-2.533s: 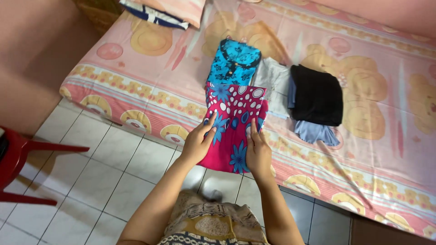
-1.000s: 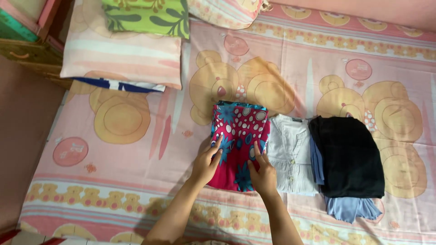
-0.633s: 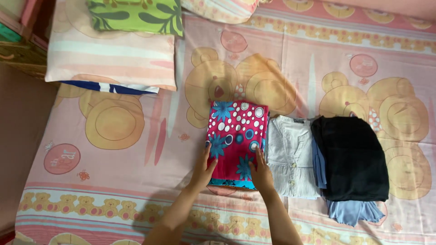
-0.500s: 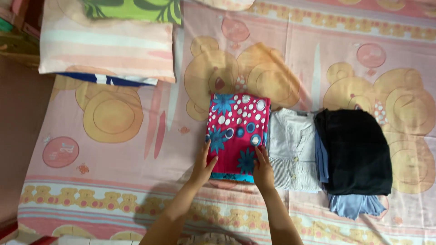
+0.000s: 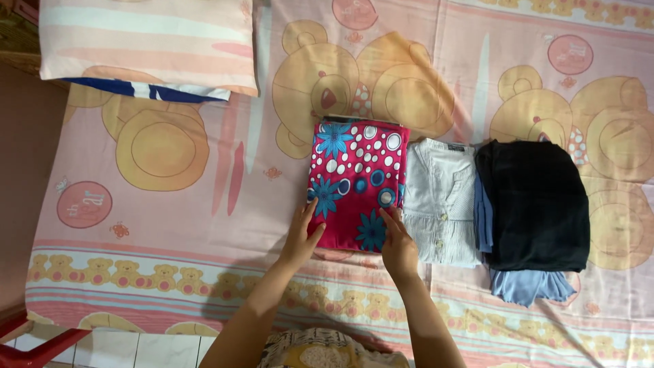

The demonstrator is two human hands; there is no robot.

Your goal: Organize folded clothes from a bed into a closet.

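Bedsheet (image 5: 170,225), pink with bears, bears folded garment (image 5: 357,184) under flat, spread left hand (image 5: 303,235) and right hand (image 5: 397,245).

Three folded piles (image 5: 357,184) side by side on bed (image 5: 170,225), pillow (image 5: 146,44) behind-left.

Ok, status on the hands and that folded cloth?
Both hands flat on pink floral folded cloth: left hand, right hand. White shirt touching its right edge. Nothing on top.

Pillow (image 5: 146,41) cut off at top edge; red chair (image 5: 34,344) mostly out of frame.
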